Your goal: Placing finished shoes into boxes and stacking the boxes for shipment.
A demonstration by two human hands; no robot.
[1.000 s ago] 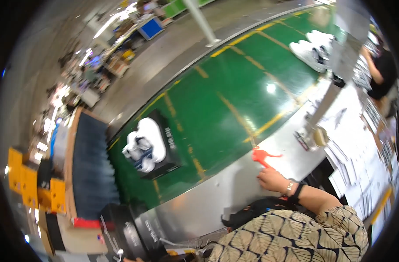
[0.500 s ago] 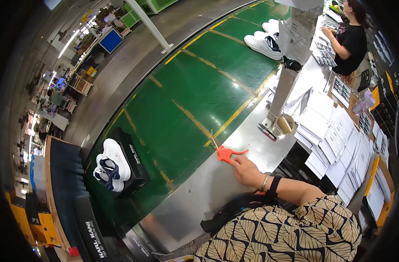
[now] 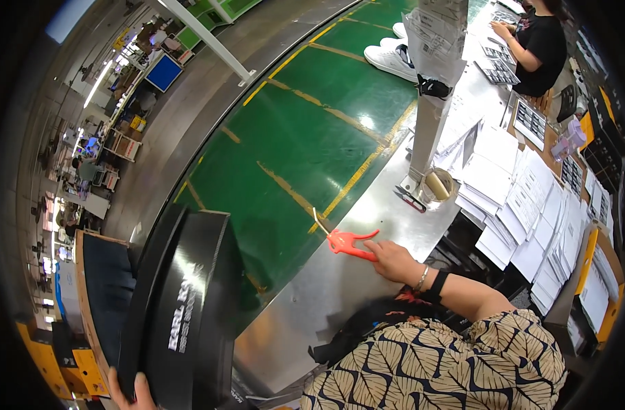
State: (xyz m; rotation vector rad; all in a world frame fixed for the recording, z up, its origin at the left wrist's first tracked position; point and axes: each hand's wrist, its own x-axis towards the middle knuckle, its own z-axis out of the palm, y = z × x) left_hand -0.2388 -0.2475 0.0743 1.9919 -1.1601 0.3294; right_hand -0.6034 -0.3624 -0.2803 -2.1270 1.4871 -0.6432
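Note:
My right hand (image 3: 392, 261) is closed around a red air blow gun (image 3: 348, 244) with a bent metal nozzle, held above the metal table edge (image 3: 285, 326). At the lower left, the fingers of my left hand (image 3: 136, 395) grip the lower end of a black shoe box (image 3: 201, 290) with pale lettering. That box is tilted over the near end of the green conveyor belt (image 3: 278, 130). It hides the spot where a pair of white sneakers was visible. Much of my left hand lies beyond the lower edge of the picture.
White sneakers (image 3: 387, 60) stand farther up the belt, beside a post (image 3: 432, 133) wrapped in plastic. Thread snips (image 3: 411, 199) and a roll of tape (image 3: 437, 185) lie at its foot. Paper stacks (image 3: 510, 198) cover the right side. A co-worker (image 3: 541, 51) works at the far right.
My left hand has come into view with the black shoe box, which now covers the near sneakers. My right hand and the blow gun have shifted slightly left in the picture.

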